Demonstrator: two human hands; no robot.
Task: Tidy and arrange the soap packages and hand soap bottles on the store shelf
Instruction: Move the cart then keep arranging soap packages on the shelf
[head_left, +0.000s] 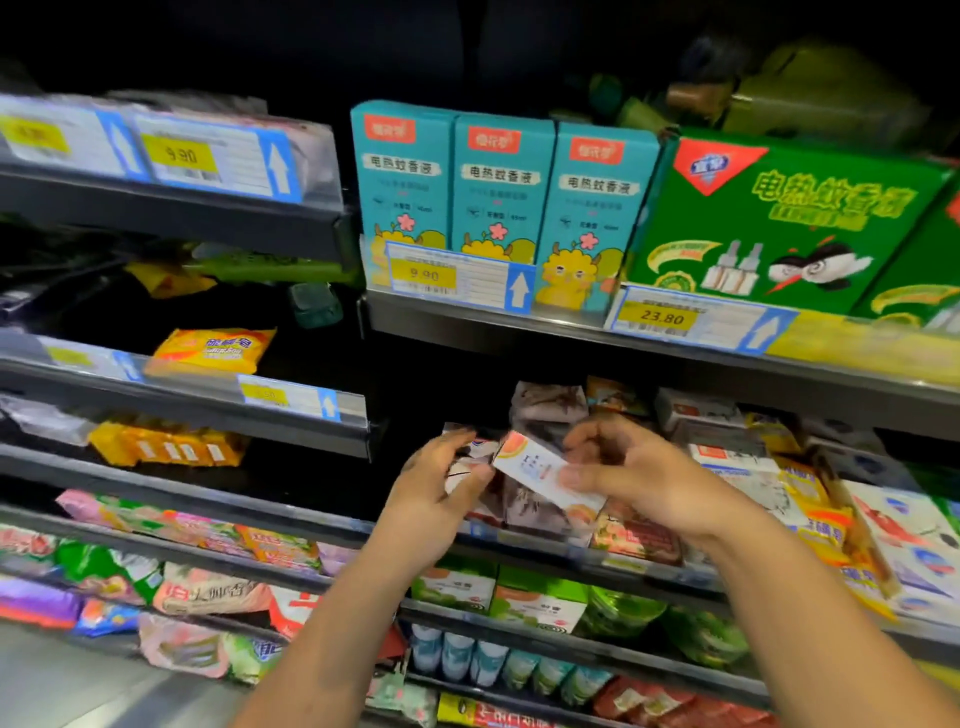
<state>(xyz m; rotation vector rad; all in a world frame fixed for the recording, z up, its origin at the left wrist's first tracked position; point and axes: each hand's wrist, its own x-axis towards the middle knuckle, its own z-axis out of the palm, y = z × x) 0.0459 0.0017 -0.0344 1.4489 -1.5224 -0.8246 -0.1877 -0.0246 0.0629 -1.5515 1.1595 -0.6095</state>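
My right hand (628, 467) pinches a white soap box with an orange-pink corner (535, 470), tilted, in front of the middle shelf. My left hand (441, 478) grips a dark brown and white soap package (470, 454) just left of that box. Behind both hands stands another brown and white wrapped package (548, 405) on the shelf (519, 540). To the right lie stacked soap boxes and yellow packages (769, 467). Which package each fingertip touches underneath is hidden by the hands.
Teal boxes (498, 187) and a green box (779, 223) stand on the shelf above. Yellow soap packs (213, 351) lie on the left shelves. Lower shelves hold pink and green packages (208, 592), green and white boxes (535, 597) and small bottles (457, 654).
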